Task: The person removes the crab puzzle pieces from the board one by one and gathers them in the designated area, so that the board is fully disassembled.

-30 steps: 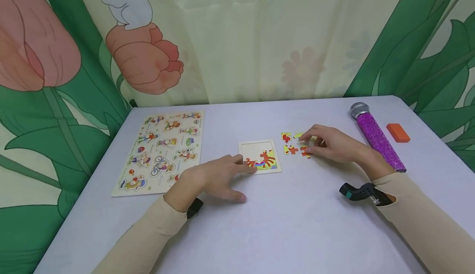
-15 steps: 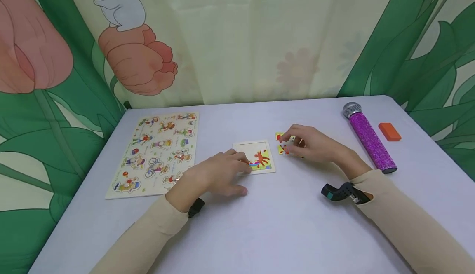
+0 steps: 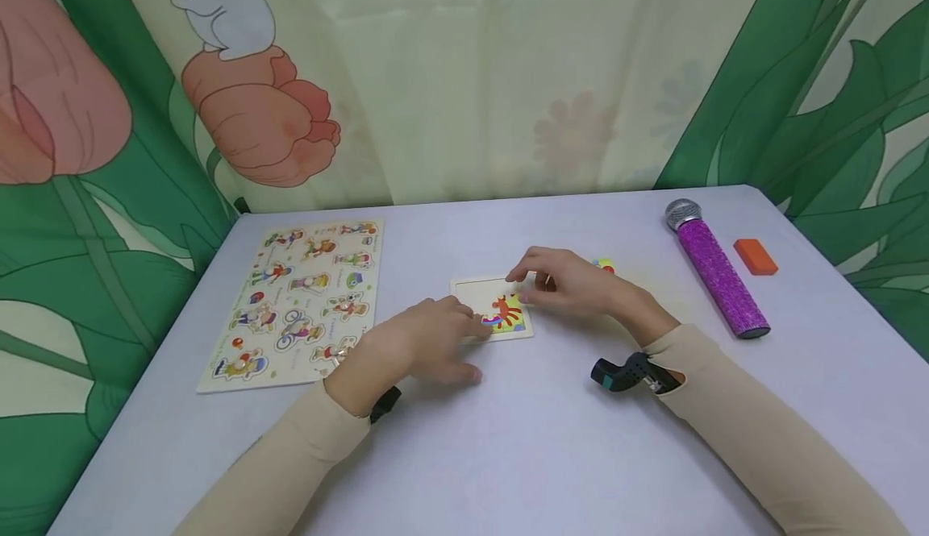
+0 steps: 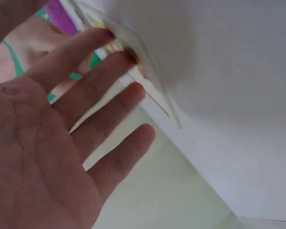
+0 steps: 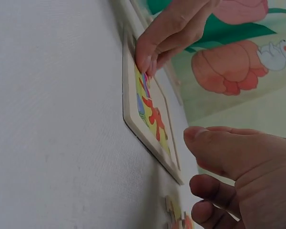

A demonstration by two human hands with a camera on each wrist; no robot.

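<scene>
A small wooden jigsaw tray [image 3: 475, 288] lies mid-table, its lower part filled with a picture of a red animal on yellow [image 5: 155, 119]. My left hand [image 3: 431, 338] rests its fingertips on the tray's left side, fingers fairly straight and spread in the left wrist view [image 4: 62, 119]. My right hand [image 3: 573, 282] hovers over the tray's right edge, thumb and index drawn near each other and the other fingers bent; I cannot tell whether a piece is between them. Loose jigsaw pieces [image 5: 176, 212] lie right of the tray, mostly hidden by the right hand in the head view.
A larger wooden picture board [image 3: 308, 282] lies at the left, partly under my left wrist. To the right are a glittery purple microphone [image 3: 718, 270] and an orange block [image 3: 756, 256]. A printed curtain [image 3: 450, 76] hangs behind the table.
My right hand has moved left from the loose pieces to the tray's right edge. The left hand stays at the tray, its fingers shifted slightly. The head view has turned a little right.
</scene>
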